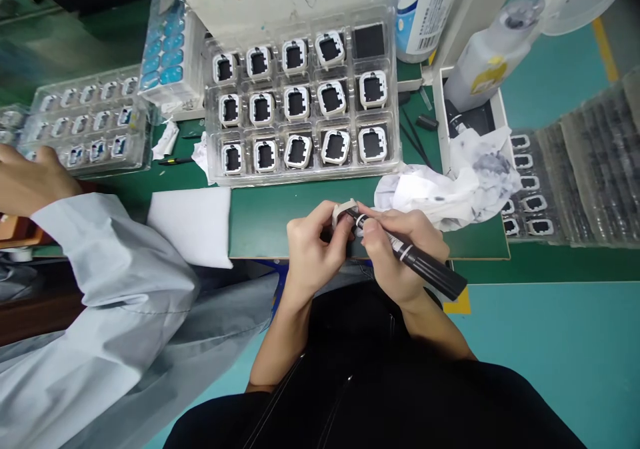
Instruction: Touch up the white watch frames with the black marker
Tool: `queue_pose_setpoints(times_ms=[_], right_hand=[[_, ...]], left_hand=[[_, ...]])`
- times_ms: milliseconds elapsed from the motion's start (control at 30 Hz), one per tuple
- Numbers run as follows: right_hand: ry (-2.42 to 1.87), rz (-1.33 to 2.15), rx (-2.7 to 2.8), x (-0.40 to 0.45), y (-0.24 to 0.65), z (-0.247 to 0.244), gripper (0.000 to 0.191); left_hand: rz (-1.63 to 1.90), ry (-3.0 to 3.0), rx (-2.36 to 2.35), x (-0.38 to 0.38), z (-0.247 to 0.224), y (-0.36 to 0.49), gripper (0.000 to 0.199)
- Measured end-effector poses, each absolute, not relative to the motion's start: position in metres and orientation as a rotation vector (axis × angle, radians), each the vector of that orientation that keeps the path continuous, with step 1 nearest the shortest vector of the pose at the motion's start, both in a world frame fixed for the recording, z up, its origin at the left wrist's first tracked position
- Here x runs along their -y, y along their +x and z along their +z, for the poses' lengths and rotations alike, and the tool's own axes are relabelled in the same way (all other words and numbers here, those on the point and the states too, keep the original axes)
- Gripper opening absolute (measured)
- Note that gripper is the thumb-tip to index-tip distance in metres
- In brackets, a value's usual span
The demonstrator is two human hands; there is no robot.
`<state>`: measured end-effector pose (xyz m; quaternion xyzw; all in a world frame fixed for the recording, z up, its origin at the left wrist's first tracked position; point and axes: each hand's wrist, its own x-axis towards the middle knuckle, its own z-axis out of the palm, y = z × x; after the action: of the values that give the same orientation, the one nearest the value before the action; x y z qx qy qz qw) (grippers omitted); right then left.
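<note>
Near the front edge of the green table, my left hand (pixel 320 245) pinches a small pale watch-case frame (pixel 344 210). My right hand (pixel 405 252) grips a black marker (pixel 425 265), its tip end pointing at the frame and its thick end toward the lower right. The two hands are close together, and fingers hide part of the frame. Just beyond them lies a clear plastic tray (pixel 300 177) with similar white frames in its compartments; the back right compartment (pixel 369 41) holds no frame. A stained white cloth (pixel 440 192) lies beside my right hand.
A co-worker's sleeve (pixel 115 269) and hand (pixel 35 182) are at the left, beside a white foam sheet (pixel 193 225) and another tray (pixel 90 122). Bottles (pixel 490 55) stand at the back right, one in a white box (pixel 501 112). Stacked trays (pixel 595 169) fill the right.
</note>
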<state>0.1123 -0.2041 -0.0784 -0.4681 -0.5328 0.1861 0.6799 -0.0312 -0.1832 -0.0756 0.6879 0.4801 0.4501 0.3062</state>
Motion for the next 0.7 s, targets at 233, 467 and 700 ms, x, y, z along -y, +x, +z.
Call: queue_pose_setpoints(times_ms=[233, 467, 700], right_hand=[[-1.048, 0.410, 1.211, 0.2040, 0.1124, -0.0772, 0.012], [-1.058, 0.409, 1.207, 0.2042, 0.1129, -0.0784, 0.013], [-1.027, 0.449, 1.183, 0.2042, 0.1127, -0.0793, 0.014]], left_hand=[[1.182, 1.811, -1.279, 0.1837, -0.0778, -0.0330, 0.015], [1.197, 1.783, -1.256, 0.1837, -0.0760, -0.0324, 0.014], [1.146, 1.470, -1.163, 0.1820, -0.0687, -0.0328, 0.021]])
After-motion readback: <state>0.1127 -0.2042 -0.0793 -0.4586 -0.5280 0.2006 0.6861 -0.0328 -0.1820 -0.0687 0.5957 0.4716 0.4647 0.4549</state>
